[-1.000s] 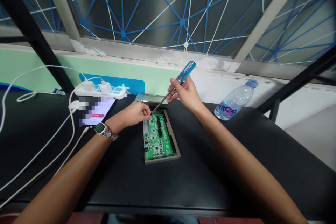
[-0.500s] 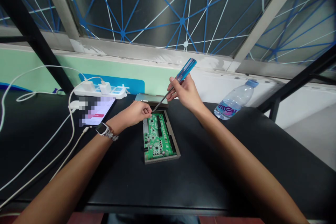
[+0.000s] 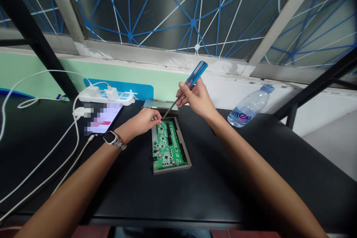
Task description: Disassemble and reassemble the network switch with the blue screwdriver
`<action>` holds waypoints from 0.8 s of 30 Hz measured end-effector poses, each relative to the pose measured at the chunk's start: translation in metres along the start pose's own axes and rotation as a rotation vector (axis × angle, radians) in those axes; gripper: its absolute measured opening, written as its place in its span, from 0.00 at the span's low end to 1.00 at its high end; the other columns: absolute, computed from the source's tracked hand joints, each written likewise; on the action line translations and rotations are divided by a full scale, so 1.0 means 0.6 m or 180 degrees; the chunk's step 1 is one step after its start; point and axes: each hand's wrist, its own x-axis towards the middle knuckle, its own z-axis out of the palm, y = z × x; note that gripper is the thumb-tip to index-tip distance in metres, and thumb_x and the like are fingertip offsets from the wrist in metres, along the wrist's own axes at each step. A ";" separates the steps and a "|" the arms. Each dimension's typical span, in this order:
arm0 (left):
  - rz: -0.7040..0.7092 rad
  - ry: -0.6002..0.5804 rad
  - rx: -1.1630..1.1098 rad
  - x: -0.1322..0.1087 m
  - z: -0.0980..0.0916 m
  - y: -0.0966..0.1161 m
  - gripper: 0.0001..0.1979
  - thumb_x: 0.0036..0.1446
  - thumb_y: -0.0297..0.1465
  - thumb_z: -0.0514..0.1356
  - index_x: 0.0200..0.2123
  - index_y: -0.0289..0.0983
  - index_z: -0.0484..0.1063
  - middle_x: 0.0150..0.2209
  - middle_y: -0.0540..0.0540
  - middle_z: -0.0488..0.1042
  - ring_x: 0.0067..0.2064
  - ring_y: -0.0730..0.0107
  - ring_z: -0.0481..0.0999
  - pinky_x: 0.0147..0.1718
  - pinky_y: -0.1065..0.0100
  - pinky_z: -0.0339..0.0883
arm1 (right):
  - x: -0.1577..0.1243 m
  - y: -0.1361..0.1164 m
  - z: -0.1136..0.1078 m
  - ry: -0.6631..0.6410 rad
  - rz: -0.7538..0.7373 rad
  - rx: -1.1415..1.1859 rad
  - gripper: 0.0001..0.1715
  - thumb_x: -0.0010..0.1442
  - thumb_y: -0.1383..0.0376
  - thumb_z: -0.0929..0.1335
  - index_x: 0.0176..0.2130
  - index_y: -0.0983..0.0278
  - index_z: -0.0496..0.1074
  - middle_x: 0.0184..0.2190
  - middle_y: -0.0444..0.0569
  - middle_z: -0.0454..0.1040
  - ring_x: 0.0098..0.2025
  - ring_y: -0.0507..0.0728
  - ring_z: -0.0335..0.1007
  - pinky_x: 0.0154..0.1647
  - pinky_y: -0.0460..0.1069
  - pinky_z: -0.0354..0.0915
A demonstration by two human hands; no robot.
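Working at the top edge of a green circuit board (image 3: 167,148) in its grey metal tray (image 3: 186,156) on the counter (image 3: 223,193), the right hand (image 3: 197,98) clamped its grip on a blue-handled screwdriver (image 3: 196,73); the left hand (image 3: 143,121) had its grip together by the tip, on what could not be told.

Both forearms (image 3: 78,189) reach in from the bottom corners and converge on the circuit board (image 3: 169,145). The left hand (image 3: 145,121) sits palm down at the board's top left corner, its fingers curled closed. The right hand (image 3: 196,98) is raised just beyond the board's top edge, wrist bent back, with thumb and fingers pinching a screwdriver (image 3: 196,74) at a tilt.
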 end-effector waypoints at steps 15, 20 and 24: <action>0.0425 0.0209 -0.0185 0.005 0.026 -0.016 0.10 0.61 0.35 0.58 0.37 0.34 0.73 0.31 0.44 0.77 0.32 0.69 0.76 0.35 0.68 0.68 | -0.005 -0.014 -0.009 -0.0303 0.0006 -0.0086 0.32 0.62 0.45 0.67 0.54 0.57 0.51 0.27 0.42 0.75 0.21 0.54 0.76 0.21 0.49 0.73; 0.0478 0.0308 0.0115 0.005 0.017 -0.009 0.11 0.58 0.36 0.60 0.37 0.33 0.74 0.29 0.45 0.76 0.30 0.68 0.74 0.32 0.67 0.68 | -0.004 -0.006 -0.007 -0.0213 -0.0038 -0.0211 0.33 0.64 0.45 0.65 0.57 0.56 0.49 0.27 0.43 0.75 0.21 0.55 0.75 0.22 0.50 0.72; 0.0610 0.0622 0.0708 0.002 -0.001 -0.014 0.10 0.56 0.29 0.58 0.39 0.33 0.77 0.35 0.41 0.77 0.34 0.65 0.75 0.36 0.64 0.68 | -0.002 -0.003 -0.009 -0.0167 -0.0056 -0.0256 0.34 0.64 0.46 0.65 0.58 0.57 0.48 0.27 0.44 0.75 0.21 0.56 0.74 0.22 0.51 0.72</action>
